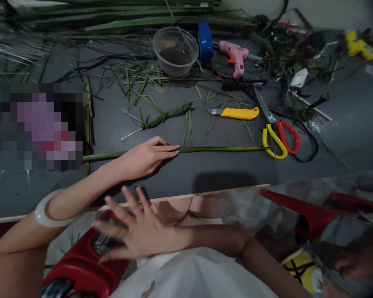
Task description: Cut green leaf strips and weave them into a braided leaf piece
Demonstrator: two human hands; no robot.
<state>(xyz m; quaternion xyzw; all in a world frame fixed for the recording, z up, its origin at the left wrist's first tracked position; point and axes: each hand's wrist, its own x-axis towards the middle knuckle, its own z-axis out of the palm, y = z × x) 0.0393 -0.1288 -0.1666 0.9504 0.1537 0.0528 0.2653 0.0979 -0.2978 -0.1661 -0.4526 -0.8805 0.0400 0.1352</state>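
Observation:
A long, narrow green leaf (211,149) lies across the dark tabletop, its tip reaching the scissors' yellow handle. My left hand (146,157), with a white bangle on its wrist, is closed over this leaf, and the leaf emerges at the fingertips. Close to my body, below the table edge, my right hand (136,227) is spread wide, holds nothing and looks smeared by motion. Just beyond the left hand lies a braided green leaf piece (169,115) with a thin metal-looking rod at one end. A yellow utility knife (240,113) rests to its right.
Scissors (275,130) with red and yellow handles lie to the right. Behind are a clear plastic bowl (175,54), a blue tape roll (205,40), a pink glue gun (234,56) and leaf scraps. A red stool (87,256) stands below; a person (357,252) is at lower right.

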